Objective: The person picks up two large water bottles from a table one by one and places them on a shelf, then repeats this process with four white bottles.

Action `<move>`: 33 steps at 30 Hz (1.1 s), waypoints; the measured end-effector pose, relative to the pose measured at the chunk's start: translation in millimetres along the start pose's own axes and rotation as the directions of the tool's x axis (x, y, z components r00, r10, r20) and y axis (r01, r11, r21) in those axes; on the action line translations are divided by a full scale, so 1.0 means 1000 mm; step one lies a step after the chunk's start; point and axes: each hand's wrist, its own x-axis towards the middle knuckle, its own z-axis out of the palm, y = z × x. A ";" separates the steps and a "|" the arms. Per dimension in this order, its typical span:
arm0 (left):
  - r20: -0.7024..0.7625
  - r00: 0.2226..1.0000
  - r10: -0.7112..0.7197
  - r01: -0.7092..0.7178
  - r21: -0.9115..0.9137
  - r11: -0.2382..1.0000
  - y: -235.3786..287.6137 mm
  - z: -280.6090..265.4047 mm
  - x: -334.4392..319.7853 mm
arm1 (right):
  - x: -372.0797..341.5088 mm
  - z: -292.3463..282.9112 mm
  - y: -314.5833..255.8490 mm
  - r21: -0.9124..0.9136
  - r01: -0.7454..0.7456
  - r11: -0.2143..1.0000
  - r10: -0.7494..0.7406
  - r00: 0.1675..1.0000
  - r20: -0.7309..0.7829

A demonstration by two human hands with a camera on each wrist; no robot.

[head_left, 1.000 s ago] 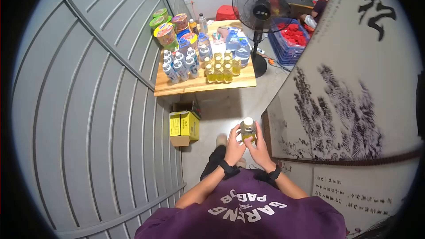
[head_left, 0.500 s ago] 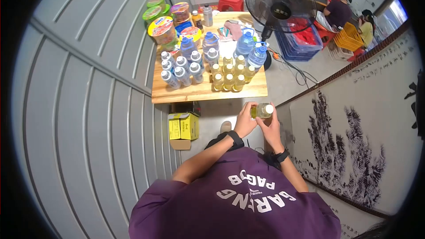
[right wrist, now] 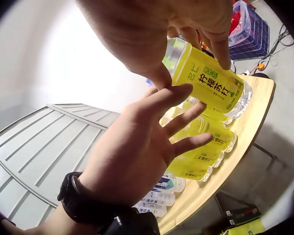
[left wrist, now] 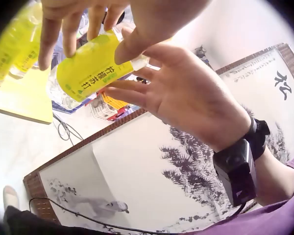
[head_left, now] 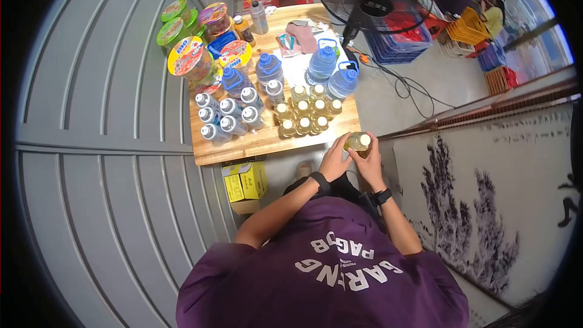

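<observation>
Both hands hold one drink bottle (head_left: 359, 141) with a yellow label and white cap, beside the table's near right corner. It lies tilted on its side, its label (right wrist: 210, 81) facing the right wrist camera. My left hand (head_left: 334, 163) has its thumb on the label and its fingers along the bottle in the left wrist view. At the other side, my right hand (head_left: 370, 167) grips the bottle between thumb and fingers. Matching yellow-labelled bottles (head_left: 303, 123) stand grouped on the wooden table (head_left: 276, 150), just left of the held one.
White-capped bottles (head_left: 232, 124), big blue-capped water bottles (head_left: 322, 64) and instant noodle tubs (head_left: 191, 61) crowd the table. A fan (head_left: 376, 3) stands behind it. Grey panelling (head_left: 109, 85) rises at left, a painted screen (head_left: 461, 206) at right. Below is a yellow carton (head_left: 246, 182).
The view has moved nearer the table. Both hands have carried the bottle forward to the table's corner, tipping it from upright onto its side. The hold stays two-handed.
</observation>
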 end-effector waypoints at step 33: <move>-0.002 0.958 -0.288 0.288 0.028 0.957 -0.063 -0.005 0.040 | 0.100 0.033 0.075 -0.251 0.012 0.968 0.055 0.965 0.258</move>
